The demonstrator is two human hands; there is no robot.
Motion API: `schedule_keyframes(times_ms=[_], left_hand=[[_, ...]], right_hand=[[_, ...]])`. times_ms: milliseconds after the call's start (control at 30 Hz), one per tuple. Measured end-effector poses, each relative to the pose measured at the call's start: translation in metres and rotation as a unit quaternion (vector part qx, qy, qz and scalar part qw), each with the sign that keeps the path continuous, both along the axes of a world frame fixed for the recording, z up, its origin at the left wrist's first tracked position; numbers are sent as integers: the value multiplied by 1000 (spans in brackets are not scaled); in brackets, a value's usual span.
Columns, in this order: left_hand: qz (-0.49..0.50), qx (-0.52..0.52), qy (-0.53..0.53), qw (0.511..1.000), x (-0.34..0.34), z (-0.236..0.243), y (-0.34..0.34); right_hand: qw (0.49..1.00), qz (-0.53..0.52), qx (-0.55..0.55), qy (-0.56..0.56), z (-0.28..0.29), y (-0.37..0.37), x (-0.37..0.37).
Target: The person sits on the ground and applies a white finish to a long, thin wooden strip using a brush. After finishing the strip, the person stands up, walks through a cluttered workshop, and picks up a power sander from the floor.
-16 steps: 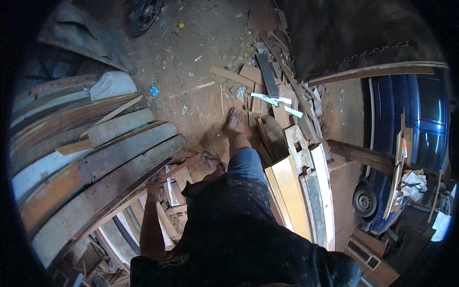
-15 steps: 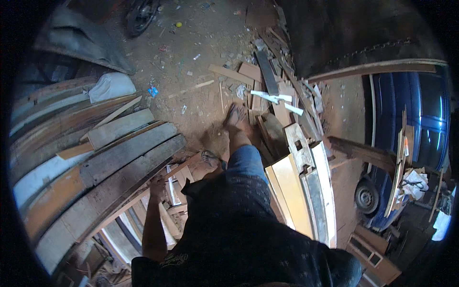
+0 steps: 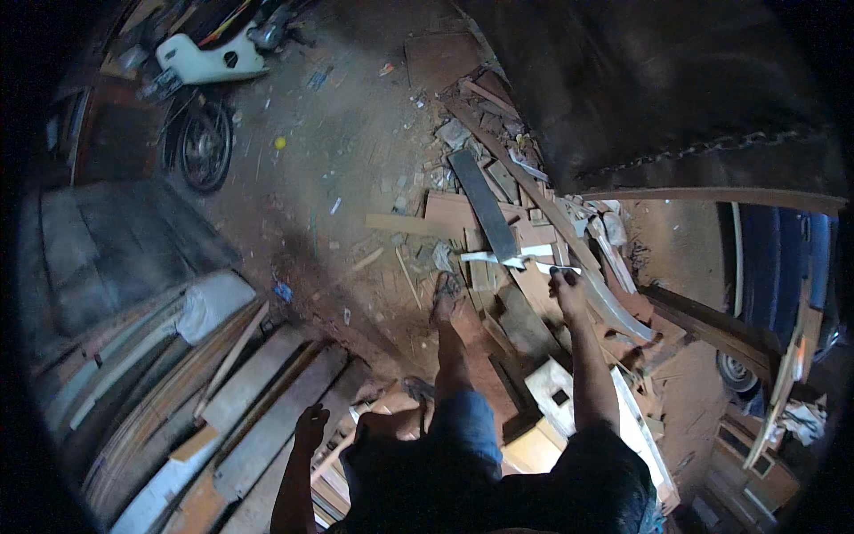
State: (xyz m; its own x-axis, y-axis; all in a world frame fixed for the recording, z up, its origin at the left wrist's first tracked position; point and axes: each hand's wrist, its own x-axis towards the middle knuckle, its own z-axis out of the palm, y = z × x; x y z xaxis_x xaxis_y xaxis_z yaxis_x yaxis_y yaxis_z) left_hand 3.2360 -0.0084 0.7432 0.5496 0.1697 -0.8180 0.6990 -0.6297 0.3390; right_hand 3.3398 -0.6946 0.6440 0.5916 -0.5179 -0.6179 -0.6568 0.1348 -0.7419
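Note:
My right hand (image 3: 566, 285) reaches out to the scrap pile, its fingers curled at the end of a thin white strip (image 3: 544, 266). More white pieces (image 3: 485, 257) lie beside it, next to a long dark board (image 3: 483, 205). Below my right forearm rests a pale board with a square hole (image 3: 553, 388). My left hand (image 3: 311, 425) hangs by the edge of the stacked long boards (image 3: 276, 436); its fingers look loosely spread, with nothing seen in them, though the hand is dark.
A motorcycle (image 3: 209, 116) stands at the far left, and a white sack (image 3: 213, 304) lies on the lumber. On the right are a dark hanging sheet with a chain (image 3: 703, 153) and a blue vehicle (image 3: 774, 267). Scraps litter the dirt floor (image 3: 329, 178) around my feet.
My right arm has come into view and reached forward to the white strips. My left hand has come off the board edge. The view has shifted, bringing the motorcycle further in.

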Motion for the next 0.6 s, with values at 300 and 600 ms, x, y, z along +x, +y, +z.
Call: schedule_keyframes(times_ms=[300,600], left_hand=[[-309,-33,-101,945,224,-65,-150],[-175,2,135,975,151,-112,-69]], right_hand=[[807,257,-444,292,-333,-235,6],[730,340,-392,445,-347,-186,24]])
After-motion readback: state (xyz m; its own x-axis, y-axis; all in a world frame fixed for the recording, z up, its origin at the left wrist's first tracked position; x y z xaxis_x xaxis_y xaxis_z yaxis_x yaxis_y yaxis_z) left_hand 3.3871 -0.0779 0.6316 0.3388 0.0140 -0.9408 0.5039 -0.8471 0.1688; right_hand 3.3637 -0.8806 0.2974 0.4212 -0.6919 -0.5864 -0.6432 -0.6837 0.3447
